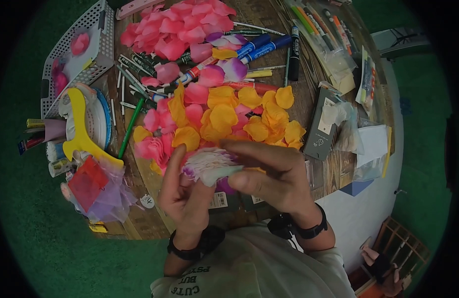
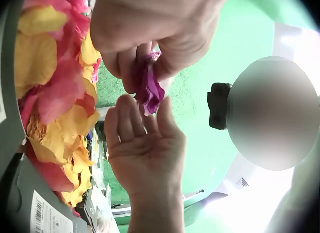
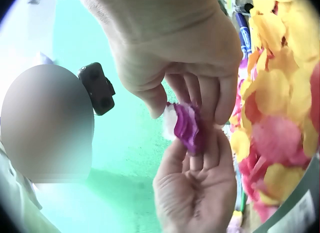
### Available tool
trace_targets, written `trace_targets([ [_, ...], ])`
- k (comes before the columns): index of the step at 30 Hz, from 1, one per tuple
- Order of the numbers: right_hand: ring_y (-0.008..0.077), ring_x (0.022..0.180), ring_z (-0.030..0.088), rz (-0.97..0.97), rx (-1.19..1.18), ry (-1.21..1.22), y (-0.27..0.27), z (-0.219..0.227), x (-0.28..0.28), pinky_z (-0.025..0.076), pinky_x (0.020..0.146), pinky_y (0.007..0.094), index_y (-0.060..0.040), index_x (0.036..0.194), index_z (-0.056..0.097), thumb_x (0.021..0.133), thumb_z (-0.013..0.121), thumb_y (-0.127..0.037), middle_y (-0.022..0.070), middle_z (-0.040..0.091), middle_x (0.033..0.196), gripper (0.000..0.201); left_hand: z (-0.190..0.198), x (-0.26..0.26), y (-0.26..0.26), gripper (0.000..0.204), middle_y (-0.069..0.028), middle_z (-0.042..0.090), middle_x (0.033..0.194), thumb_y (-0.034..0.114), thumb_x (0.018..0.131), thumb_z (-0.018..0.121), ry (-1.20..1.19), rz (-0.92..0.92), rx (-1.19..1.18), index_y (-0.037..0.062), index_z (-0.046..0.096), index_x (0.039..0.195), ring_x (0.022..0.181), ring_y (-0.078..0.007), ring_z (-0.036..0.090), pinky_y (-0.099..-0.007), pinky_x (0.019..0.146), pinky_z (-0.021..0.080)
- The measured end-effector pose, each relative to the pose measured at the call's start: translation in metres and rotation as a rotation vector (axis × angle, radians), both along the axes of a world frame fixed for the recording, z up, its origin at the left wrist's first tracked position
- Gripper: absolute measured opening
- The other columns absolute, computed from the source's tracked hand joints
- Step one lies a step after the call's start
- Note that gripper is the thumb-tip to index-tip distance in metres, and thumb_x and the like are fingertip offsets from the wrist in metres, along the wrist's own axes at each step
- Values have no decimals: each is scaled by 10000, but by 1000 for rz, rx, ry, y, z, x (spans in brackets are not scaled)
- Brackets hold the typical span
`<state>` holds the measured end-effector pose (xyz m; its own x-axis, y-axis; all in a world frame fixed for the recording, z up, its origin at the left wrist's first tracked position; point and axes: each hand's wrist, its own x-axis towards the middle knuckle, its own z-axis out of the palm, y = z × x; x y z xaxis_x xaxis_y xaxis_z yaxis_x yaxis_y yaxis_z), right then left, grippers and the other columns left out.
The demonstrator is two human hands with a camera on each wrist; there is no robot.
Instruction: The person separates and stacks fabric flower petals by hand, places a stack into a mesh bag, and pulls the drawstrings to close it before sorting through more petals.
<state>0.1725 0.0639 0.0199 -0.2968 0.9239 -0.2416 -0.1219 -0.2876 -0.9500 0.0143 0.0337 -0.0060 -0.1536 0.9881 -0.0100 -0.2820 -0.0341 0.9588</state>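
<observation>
Two hands on one small stack of white and purple fabric petals (image 1: 209, 165) right now: in the head view my left hand (image 1: 187, 196) and right hand (image 1: 276, 181) hold it between thumbs and fingers, up over the near edge of the wooden table (image 1: 145, 221). Just past it sits a heap of yellow petals (image 1: 222, 119), then a big pile of pink petals (image 1: 177, 27) with blue markers (image 1: 266, 49) near it, plus a white perforated basket (image 1: 106, 44) off to the left. Left wrist view: my left thumb and fingers pinch the stack from above, right palm facing up just below, barcode label (image 2: 42, 213) in the corner. Right wrist view: purple edges show, right fingers at the top, left thumb and fingertips underneath.
</observation>
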Motion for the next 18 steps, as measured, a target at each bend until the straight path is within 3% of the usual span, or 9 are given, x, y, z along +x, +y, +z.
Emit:
trace_targets([
  [1,198,1034,589,-2,1,-3,8,-2,0,453,863,286,47,1086,600,776,720,-143,183,594,1148,383,2,1,3,448,-170,624,1058,-48,813,576,-119,63,-38,-114,449,1238,974,-201,605,-301,874,456],
  [3,279,960,610,-166,277,-609,29,-12,-1,478,815,321,46,1025,612,739,705,-106,201,605,1087,336,-3,-7,5,474,-165,623,1058,-48,809,580,-141,76,-102,-110,432,1255,967,-197,607,-301,875,456],
  [4,279,960,610,-169,279,-614,43,-24,2,478,815,321,46,1025,612,739,705,-106,201,605,1087,336,-5,-10,6,500,-161,623,1057,-48,805,583,-159,92,-165,-105,415,1272,959,-194,609,-301,876,456],
  [6,355,969,570,-338,747,-1030,75,-48,10,455,850,385,38,982,620,685,688,-89,218,589,1093,331,-4,-11,8,487,-155,622,1058,-49,802,585,-166,101,-173,-106,429,1259,954,-189,609,-300,875,457],
  [8,369,1043,537,-317,817,-1121,97,-48,12,424,900,401,30,1012,624,699,683,-128,231,578,1126,355,-4,-14,14,475,-149,622,1058,-49,798,588,-173,118,-180,-106,443,1247,949,-184,609,-298,873,458],
  [10,383,1117,504,-287,882,-1212,113,-49,11,393,950,417,21,1041,629,714,679,-168,243,567,1159,381,-5,-17,18,291,-105,601,1051,-45,813,573,-163,60,-188,-44,548,1102,964,-177,579,-306,861,452],
  [12,368,1199,442,-275,756,-1294,124,-51,6,332,1006,419,-1,974,669,718,666,-218,250,530,1217,336,-5,-17,21,279,-105,602,1051,-46,814,572,-175,64,-204,-44,552,1092,960,-175,581,-304,861,452],
  [16,368,1202,444,-216,686,-1229,129,-68,1,318,1021,412,-24,888,704,713,655,-234,246,515,1243,278,-6,-16,24,260,-107,603,1061,-48,817,569,-198,54,-215,-49,558,1077,961,-170,582,-302,861,452],
  [18,345,1162,468,-256,722,-1225,128,-76,0,273,1023,509,-46,775,721,684,617,-189,196,585,1153,199,-7,-18,21,263,-107,605,1057,-47,818,568,-198,42,-214,-50,557,1081,963,-171,581,-303,865,450],
])
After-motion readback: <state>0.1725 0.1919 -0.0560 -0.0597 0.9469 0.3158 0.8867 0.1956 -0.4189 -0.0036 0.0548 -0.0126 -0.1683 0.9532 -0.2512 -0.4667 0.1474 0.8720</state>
